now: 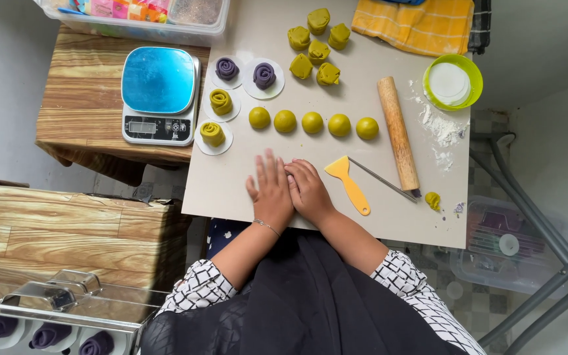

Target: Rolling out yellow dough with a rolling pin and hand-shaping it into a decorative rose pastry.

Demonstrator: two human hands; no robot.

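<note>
- You wear a top with short sleeves, white crossed by a black grid of thin lines, one sleeve at each upper arm.
- Over your front hangs a black garment (an apron or a loose drape, hard to tell which) with a faint woven diamond texture near its lower left edge.
- Your left hand (271, 194) carries a thin silver bracelet at the wrist.
- Your right hand (310, 192) and its wrist are bare.

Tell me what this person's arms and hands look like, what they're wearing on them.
Both hands are bare, no gloves. The left hand has a thin silver bracelet at the wrist; the right hand wears nothing visible. Both forearms are uncovered, with white sleeves in a black grid pattern pushed up near the elbows.
</note>
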